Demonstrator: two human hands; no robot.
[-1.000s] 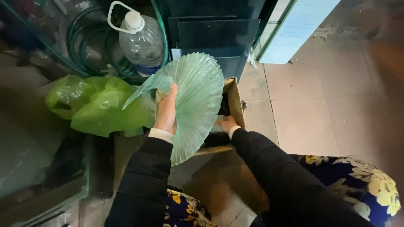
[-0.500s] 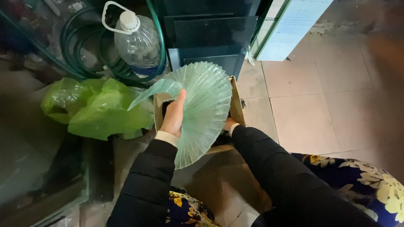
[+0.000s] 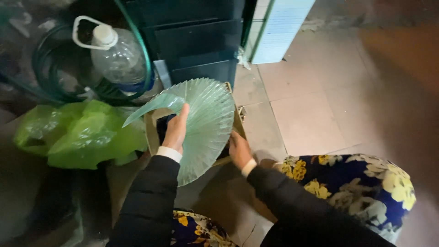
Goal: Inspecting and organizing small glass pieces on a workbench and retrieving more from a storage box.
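— While both arms in black sleeves reach forward, what do the hands have hold of?

— A round, ribbed plate of pale green glass [image 3: 208, 123], held nearly on edge. The left hand [image 3: 175, 130] lies flat against its near face, fingers stretched up along the ribs and pressed to the glass. The right hand [image 3: 238, 150] grips the plate's lower right rim; its fingertips are hidden behind the glass, so how tightly they curl I cannot tell.

— And where does the plate sit?

— Right over a cardboard box [image 3: 238, 121], whose brown flaps show beside and below the plate. A curved piece of the same green glass [image 3: 153, 106] sticks out from the plate's upper left edge, above the left hand.

— What lies around the plate?

— Left of it, a bright green plastic bag [image 3: 77, 135], crumpled on the ground. Up and left of the plate stands a large clear water bottle [image 3: 116, 57] with a white cap and carry handle, ringed by a coiled dark green hose [image 3: 45, 68]. Directly behind the plate is a dark cabinet [image 3: 194, 39]. To the plate's right spreads a tiled floor [image 3: 311, 105], and below right, a dark blue cloth with yellow flowers [image 3: 356, 183] covers the person's knee.
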